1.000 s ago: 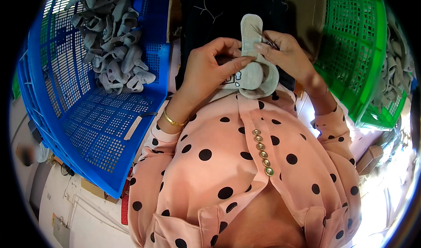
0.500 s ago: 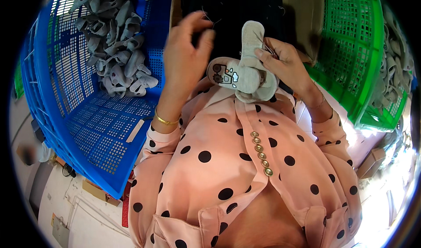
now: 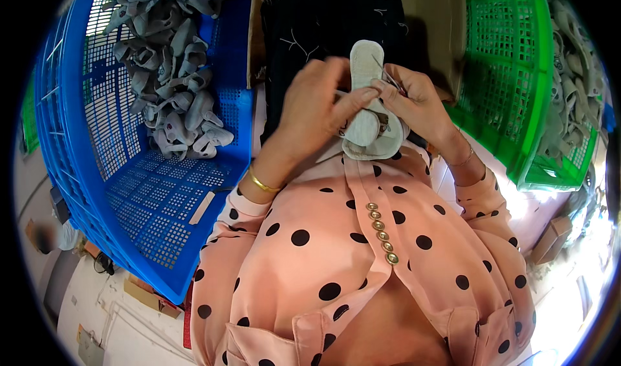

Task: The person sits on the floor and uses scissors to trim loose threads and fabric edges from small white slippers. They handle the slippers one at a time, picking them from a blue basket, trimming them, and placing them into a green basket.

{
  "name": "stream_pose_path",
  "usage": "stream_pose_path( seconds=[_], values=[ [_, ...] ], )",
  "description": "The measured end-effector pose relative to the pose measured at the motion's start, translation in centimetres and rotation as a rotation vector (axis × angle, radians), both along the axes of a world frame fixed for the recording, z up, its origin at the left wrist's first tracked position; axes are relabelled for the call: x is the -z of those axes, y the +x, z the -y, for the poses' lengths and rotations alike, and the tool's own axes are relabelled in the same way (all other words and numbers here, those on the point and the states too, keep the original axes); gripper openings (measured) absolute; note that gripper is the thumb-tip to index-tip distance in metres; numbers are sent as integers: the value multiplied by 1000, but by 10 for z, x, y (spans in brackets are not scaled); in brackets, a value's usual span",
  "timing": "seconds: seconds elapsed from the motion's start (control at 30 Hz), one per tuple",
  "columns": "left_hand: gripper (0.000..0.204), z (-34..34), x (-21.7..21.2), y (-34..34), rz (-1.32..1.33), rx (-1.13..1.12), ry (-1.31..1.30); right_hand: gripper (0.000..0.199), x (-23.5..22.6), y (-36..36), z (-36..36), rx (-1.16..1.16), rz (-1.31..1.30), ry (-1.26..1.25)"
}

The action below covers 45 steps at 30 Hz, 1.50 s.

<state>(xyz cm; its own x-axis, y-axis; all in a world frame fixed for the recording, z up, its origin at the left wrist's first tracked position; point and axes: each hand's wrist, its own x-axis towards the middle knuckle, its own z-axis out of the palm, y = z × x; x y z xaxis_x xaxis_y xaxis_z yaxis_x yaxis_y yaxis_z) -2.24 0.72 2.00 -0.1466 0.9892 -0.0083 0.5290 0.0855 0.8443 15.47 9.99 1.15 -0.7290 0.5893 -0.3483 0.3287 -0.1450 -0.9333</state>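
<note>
While you hold it up in front of your chest, the grey shoe upper (image 3: 369, 117) stands nearly upright between your two hands, its pale insole side facing you and its rounded heel end lowest, just above the buttoned front of your pink polka-dot blouse (image 3: 362, 262). Your left hand (image 3: 317, 104) is closed on it from the left, fingers curled across the middle of the piece, with the fingertips reaching over to its right edge. Your right hand (image 3: 414, 100) pinches the right edge near the top, thumb and forefinger pressed together on the fabric; a thin dark thing shows at those fingertips, too small to tell what it is. Both hands touch each other at the fingertips over the piece.

Behind the hands, farther from you, dark black cloth (image 3: 323, 23) with light thread marks lies over a brown cardboard surface (image 3: 433, 16). To your left sits a blue plastic crate (image 3: 129, 210), its near half showing bare lattice floor and its far half heaped with more grey shoe uppers (image 3: 171, 75). To your right, a green plastic crate (image 3: 511, 88) stands tilted, with another heap of grey pieces (image 3: 572, 81) visible beyond its far wall. A gold bangle (image 3: 262, 183) circles your left wrist.
</note>
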Motion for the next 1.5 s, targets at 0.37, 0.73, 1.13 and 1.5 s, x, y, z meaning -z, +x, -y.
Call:
stream_pose_path(
  seconds=[0.37,0.73,1.13,1.5],
  values=[
    [30,-23,-8,0,772,-138,-126,20,-38,-5,-33,213,-101,-125],
    [36,6,6,-9,756,40,-172,24,1,34,-15,560,42,22],
    [26,-20,14,4,770,-204,-90,41,-17,28,19,306,502,644],
    [42,7,-14,1,-311,275,517,31,-20,20,-13,34,555,542]
  ],
)
